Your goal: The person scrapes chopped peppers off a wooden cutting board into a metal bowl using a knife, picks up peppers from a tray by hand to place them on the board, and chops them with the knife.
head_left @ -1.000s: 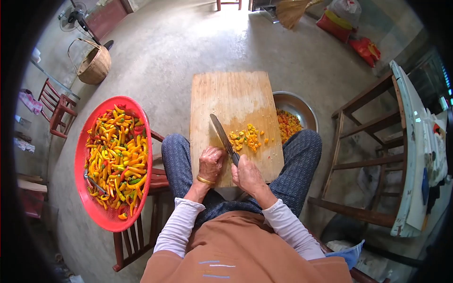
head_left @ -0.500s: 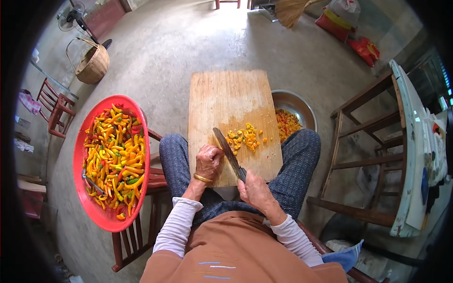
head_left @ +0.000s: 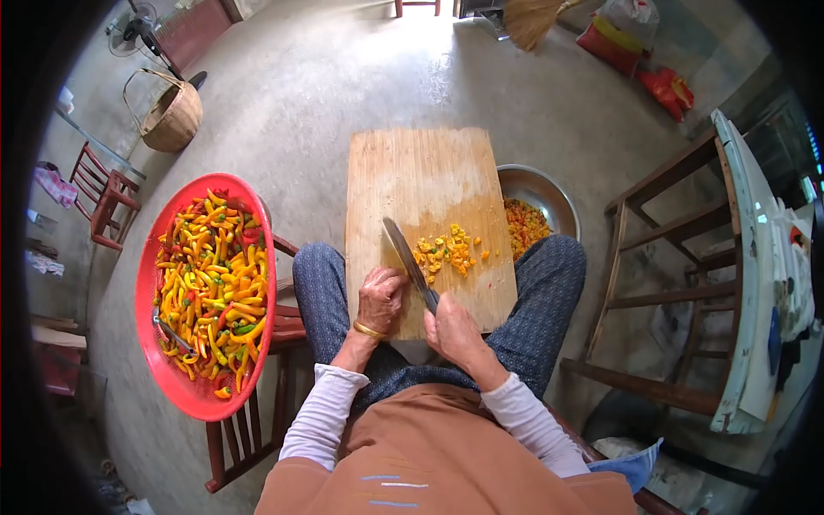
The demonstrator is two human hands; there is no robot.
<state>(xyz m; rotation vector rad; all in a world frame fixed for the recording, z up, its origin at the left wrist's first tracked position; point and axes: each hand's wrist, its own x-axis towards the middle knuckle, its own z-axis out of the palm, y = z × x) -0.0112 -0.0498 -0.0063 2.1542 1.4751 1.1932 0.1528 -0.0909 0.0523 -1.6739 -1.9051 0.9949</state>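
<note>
A wooden cutting board [head_left: 412, 172] rests across my lap, with chopped yellow-orange pepper pieces [head_left: 455, 251] right of its middle. My right hand [head_left: 457, 328] is wrapped round the handle of a dark-bladed knife [head_left: 407, 257], whose blade slants up and left over the board, left of the pieces. Beside the blade, my left hand [head_left: 380, 300] is curled at the board's lower left; whatever its fingers hold is hidden. A red tray [head_left: 156, 343] at the left bears many whole yellow, orange and red peppers [head_left: 215, 292].
A metal bowl [head_left: 562, 210] of chopped peppers stands on the floor beyond my right knee. The tray lies on a wooden chair [head_left: 225, 446]. A table with a wooden frame [head_left: 669, 296] stands at the right. A wicker basket [head_left: 174, 118] sits at the upper left.
The knife and my right hand shifted down and right, then back up and left. My left hand stays curled at nearly the same place on the board.
</note>
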